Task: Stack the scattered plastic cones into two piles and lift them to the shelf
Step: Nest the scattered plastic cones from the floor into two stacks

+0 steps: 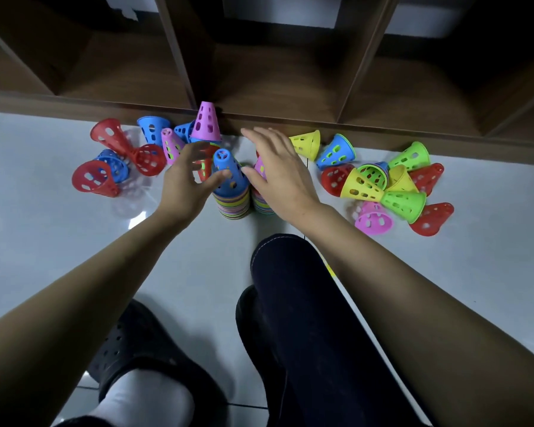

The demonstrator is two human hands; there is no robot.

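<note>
The left hand (188, 180) curved loosely round the perforated blue cone (228, 177) capping one striped pile (232, 204); blur hid whether it gripped. The right hand (278, 167), fingers straight and together, was held flat over the pink-topped pile (263, 204) just beside. Loose holed plastic cones (364, 186) lay on the glossy pale floor (198, 257) either side, below the brown wooden shelf (290, 87).

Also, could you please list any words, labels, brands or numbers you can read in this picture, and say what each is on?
None: no text can be read anywhere in this view.
The plastic cones show only plain colours and holes, and the two piles only striped rims.
The wooden shelf, the floor and the black shoe carry no visible lettering.
</note>
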